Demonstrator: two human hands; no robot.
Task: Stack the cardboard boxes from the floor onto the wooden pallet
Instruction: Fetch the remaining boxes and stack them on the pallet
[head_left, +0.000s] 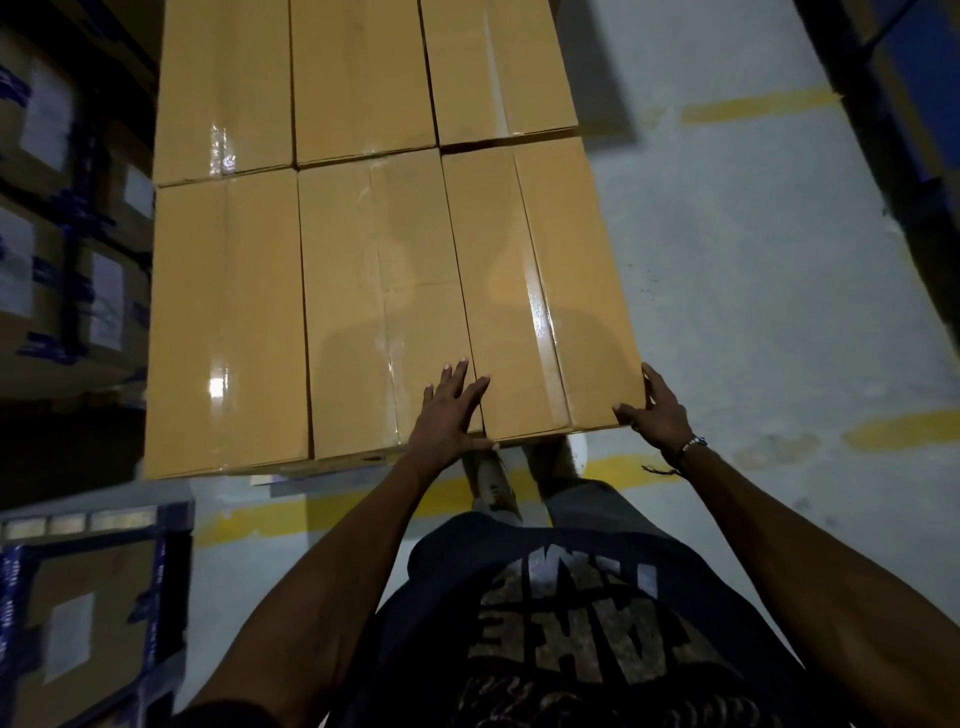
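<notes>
Head view looks down on two bare hands at the near end of a stacked layer of cardboard boxes. Left hand (451, 410) lies flat with straight, spread fingers across the seam between the near middle box (384, 306) and the near right box (540, 291), thumb hooked at the near edge. Right hand (655, 410) sits at the near right corner of that same box, thumb on top, fingers going down along its right side; how tightly it clasps cannot be told. A beaded bracelet (691, 444) circles the right wrist.

Six tan boxes show in this top layer, in two rows of three: near left (223, 322), near middle, near right, and behind them at 12 o'clock far left (223, 83), far middle (358, 78) and far right (498, 67). All are sealed with clear glossy tape and packed edge to edge; the near right one sits slightly skewed, its near end jutting toward the person. What they rest on is hidden beneath them.

At 9 o'clock stand darker cartons with blue tape and white labels (67, 234); another such carton (88, 613) sits at 7 o'clock. Grey floor (753, 291) with worn yellow lines (758, 106) spreads from 1 to 4 o'clock. Two shoes (491, 480) stand right against the stack.
</notes>
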